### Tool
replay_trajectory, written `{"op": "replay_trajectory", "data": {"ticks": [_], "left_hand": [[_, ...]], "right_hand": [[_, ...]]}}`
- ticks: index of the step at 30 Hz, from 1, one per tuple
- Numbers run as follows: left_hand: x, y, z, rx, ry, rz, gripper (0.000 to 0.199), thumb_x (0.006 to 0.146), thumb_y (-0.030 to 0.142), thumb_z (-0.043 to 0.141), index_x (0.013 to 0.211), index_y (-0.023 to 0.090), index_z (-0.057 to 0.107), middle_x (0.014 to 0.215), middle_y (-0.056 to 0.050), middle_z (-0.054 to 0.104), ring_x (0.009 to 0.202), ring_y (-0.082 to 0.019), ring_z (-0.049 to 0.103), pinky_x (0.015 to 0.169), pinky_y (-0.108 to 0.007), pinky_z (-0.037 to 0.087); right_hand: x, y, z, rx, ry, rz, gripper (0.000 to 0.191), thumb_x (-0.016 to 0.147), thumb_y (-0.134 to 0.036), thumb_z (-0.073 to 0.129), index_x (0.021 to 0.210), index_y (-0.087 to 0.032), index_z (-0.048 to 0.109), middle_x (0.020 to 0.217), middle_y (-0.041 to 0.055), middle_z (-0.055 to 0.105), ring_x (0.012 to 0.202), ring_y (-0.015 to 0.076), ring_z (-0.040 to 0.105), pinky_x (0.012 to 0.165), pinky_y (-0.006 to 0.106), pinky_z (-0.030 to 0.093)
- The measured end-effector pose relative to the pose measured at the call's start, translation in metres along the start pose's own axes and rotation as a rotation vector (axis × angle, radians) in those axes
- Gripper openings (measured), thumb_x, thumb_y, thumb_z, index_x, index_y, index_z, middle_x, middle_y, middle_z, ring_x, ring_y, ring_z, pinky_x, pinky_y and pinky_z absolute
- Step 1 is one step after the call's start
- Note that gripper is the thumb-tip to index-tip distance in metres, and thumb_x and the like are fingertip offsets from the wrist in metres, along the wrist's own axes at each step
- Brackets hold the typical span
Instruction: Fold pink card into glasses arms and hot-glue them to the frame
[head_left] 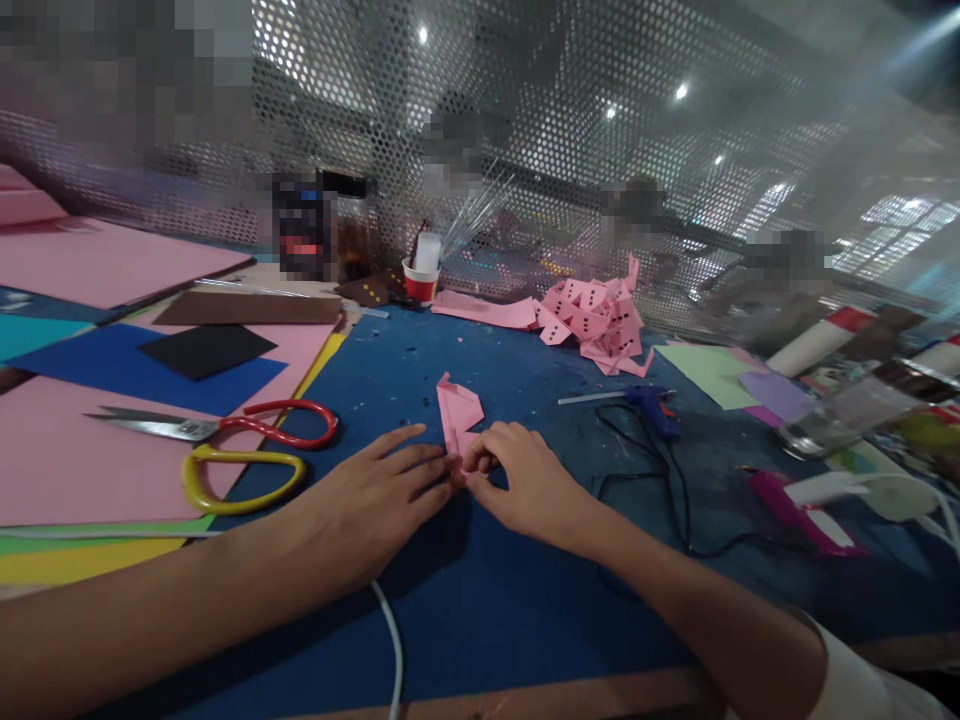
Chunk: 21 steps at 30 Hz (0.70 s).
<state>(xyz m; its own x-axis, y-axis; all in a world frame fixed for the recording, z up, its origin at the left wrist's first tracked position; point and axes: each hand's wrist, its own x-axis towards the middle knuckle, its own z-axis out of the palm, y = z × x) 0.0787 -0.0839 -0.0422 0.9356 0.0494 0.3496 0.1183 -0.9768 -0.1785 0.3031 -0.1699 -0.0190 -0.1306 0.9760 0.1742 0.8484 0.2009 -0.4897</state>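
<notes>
A folded pink paper piece [459, 405] lies on the blue tabletop in front of me, its lower end hidden under my fingers. My left hand [379, 490] rests flat beside it, fingers stretched out and their tips touching the lower end. With thumb and fingers closed, my right hand [525, 475] pinches the paper's near right edge. Scissors [206, 430] with one red and one yellow handle lie left of my left hand, on pink sheets. To the right of my right hand is a blue glue gun [654, 408] with a glue stick in its back and a black cord.
Coloured sheets [75, 440] cover the left side. Farther back are a red-and-white cup [421, 280] and a heap of dotted pink paper pieces [592, 315]. A magenta glue gun [806, 510] lies at right. A white cable [394, 640] crosses the near edge.
</notes>
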Motion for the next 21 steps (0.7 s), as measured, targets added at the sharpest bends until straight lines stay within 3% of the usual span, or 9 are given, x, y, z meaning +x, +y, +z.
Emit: {"op": "replay_trajectory", "data": {"ticks": [9, 21], "left_hand": [[0.0010, 0.0005, -0.0017, -0.040, 0.048, -0.007, 0.039, 0.091, 0.016, 0.057, 0.128, 0.018, 0.069, 0.132, -0.009, 0.075, 0.124, -0.024, 0.066, 0.128, -0.043, 0.025], [0.0034, 0.0014, -0.0055, -0.034, 0.074, -0.020, 0.031, 0.092, 0.015, 0.055, 0.117, 0.016, 0.073, 0.122, -0.009, 0.078, 0.119, -0.025, 0.069, 0.123, -0.044, 0.032]], "right_hand": [[0.0005, -0.0030, 0.0025, -0.032, 0.015, 0.020, 0.005, 0.090, -0.021, 0.069, 0.093, -0.023, 0.065, 0.097, -0.0001, 0.071, 0.097, 0.0200, 0.059, 0.084, 0.036, 0.034], [0.0027, -0.0047, 0.0052, -0.037, 0.017, 0.057, 0.008, 0.085, -0.023, 0.071, 0.091, -0.023, 0.065, 0.095, -0.0004, 0.070, 0.095, 0.0200, 0.057, 0.082, 0.035, 0.033]]}}
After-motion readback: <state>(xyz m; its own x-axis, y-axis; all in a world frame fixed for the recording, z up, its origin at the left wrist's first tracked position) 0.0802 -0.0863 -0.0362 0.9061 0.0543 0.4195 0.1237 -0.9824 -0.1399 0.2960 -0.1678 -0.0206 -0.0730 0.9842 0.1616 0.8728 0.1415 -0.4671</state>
